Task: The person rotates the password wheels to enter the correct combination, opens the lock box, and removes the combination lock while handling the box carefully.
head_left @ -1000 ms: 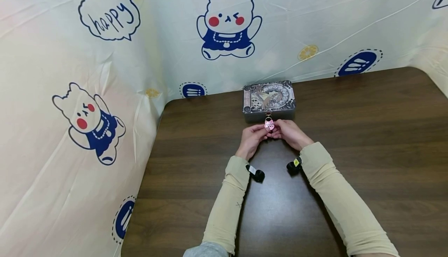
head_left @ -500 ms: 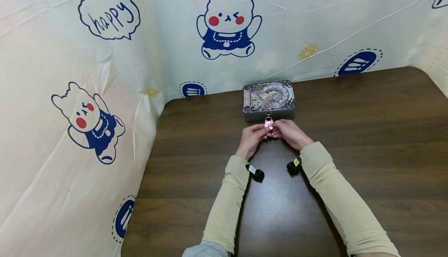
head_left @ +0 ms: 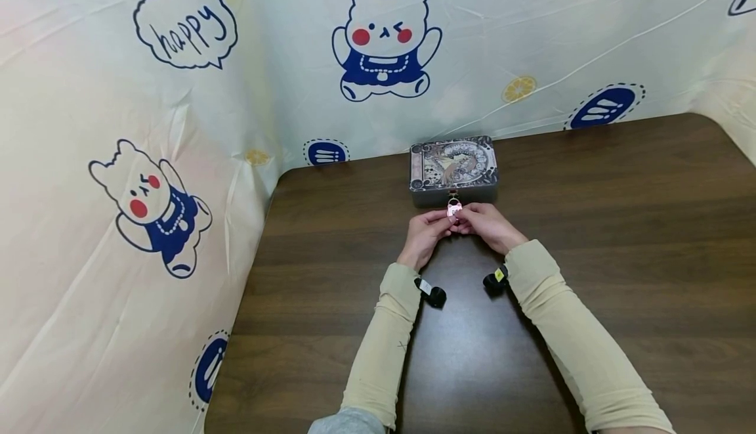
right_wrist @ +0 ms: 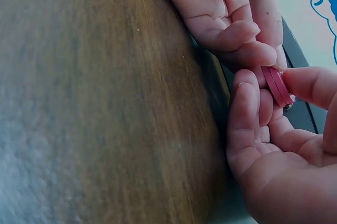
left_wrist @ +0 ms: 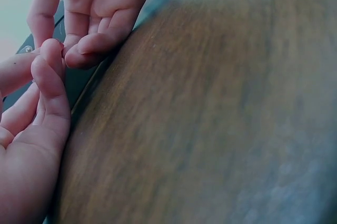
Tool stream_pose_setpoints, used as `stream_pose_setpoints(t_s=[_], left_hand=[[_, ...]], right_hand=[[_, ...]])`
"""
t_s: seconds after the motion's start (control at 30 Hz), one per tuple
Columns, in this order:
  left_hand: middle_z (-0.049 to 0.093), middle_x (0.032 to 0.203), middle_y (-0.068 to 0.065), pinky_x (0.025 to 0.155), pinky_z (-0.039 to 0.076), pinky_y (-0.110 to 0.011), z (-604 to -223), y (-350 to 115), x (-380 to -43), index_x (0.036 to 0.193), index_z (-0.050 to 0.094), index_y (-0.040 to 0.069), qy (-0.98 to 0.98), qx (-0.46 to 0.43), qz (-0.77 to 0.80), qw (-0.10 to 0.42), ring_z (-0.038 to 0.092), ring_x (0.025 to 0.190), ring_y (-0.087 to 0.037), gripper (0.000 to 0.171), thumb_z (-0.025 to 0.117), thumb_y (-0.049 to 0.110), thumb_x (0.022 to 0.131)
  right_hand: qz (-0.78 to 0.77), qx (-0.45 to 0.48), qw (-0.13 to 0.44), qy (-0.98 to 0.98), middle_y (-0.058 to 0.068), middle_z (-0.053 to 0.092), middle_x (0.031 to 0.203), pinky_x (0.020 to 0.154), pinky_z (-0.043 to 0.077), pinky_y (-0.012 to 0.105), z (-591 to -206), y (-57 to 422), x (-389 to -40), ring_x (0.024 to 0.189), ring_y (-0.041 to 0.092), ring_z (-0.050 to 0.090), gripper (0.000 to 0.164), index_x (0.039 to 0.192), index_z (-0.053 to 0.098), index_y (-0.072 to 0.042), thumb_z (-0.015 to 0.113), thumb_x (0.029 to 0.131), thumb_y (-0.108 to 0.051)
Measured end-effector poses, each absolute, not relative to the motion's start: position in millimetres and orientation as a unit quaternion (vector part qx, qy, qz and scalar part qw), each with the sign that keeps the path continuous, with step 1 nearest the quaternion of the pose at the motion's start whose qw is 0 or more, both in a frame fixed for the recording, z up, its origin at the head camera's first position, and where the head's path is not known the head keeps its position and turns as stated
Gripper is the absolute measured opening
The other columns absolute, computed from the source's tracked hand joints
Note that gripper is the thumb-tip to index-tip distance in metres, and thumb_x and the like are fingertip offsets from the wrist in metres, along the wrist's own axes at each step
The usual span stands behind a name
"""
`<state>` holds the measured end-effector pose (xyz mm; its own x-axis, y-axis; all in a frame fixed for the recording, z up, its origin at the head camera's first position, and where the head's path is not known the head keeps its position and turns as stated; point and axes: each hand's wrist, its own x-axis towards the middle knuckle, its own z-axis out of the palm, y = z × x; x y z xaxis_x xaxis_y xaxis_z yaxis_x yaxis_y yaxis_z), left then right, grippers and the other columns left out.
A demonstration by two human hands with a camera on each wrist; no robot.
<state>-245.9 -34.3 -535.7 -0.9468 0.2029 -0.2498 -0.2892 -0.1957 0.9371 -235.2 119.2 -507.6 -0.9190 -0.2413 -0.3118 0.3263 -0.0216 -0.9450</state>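
Observation:
A small pink padlock [head_left: 454, 209] hangs by its shackle from the front clasp of a dark tin box [head_left: 453, 163] with an ornate printed lid. My left hand [head_left: 423, 236] pinches the padlock's lower left side between thumb and fingers. From the other side my right hand [head_left: 491, 225] holds it too, thumb against its front face and fingers curled beneath. In the right wrist view the pink lock body [right_wrist: 276, 86] shows edge-on between both hands' fingertips. The left wrist view has the lock mostly hidden behind fingers [left_wrist: 51, 76].
The box stands at the back edge of a brown wooden table [head_left: 331, 276], close to a printed cloth backdrop [head_left: 283, 60]. Black wrist cameras [head_left: 436, 297] are strapped at both cuffs, low over the tabletop.
My right thumb has shifted slightly down and left across the padlock's face, and the lock's tilt has changed a little. The left hand and the box have stayed in place.

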Motion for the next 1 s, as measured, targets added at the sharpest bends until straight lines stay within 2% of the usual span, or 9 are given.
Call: stream_pose_setpoints(t_s=[0.37,0.77,1.0], left_hand=[[0.068,0.078,0.001,0.059,0.053,-0.015,-535.5,-34.2,-246.2,0.114,0.063,-0.013,0.618,-0.032,0.769,0.16,0.063,0.065,-0.005,0.028,0.064,-0.004,0.087],[0.068,0.081,0.0,0.06,0.052,-0.015,-537.1,-34.6,-246.6,0.115,0.062,-0.013,0.619,-0.031,0.768,0.16,0.062,0.065,-0.005,0.029,0.064,-0.004,0.088],[0.068,0.082,0.0,0.06,0.052,-0.014,-538.8,-33.9,-247.6,0.115,0.062,-0.014,0.618,-0.036,0.77,0.154,0.061,0.065,-0.004,0.029,0.064,-0.005,0.087]], right_hand=[[-0.698,0.036,0.188,0.69,-0.003,0.059,0.077,0.065,0.052,0.015,-504.8,118.0,-233.9,0.066,0.002,0.058,0.025,0.109,0.052,0.01,0.044,0.098,-0.011],[-0.703,0.04,0.191,0.684,-0.004,0.058,0.073,0.064,0.052,0.015,-504.0,117.8,-234.4,0.063,0.002,0.058,0.019,0.102,0.053,0.005,0.043,0.099,-0.011],[-0.753,0.046,0.211,0.622,0.0,0.063,0.073,0.064,0.052,0.017,-502.3,120.4,-234.6,0.067,0.004,0.062,0.021,0.1,0.052,0.002,0.035,0.1,-0.01]])
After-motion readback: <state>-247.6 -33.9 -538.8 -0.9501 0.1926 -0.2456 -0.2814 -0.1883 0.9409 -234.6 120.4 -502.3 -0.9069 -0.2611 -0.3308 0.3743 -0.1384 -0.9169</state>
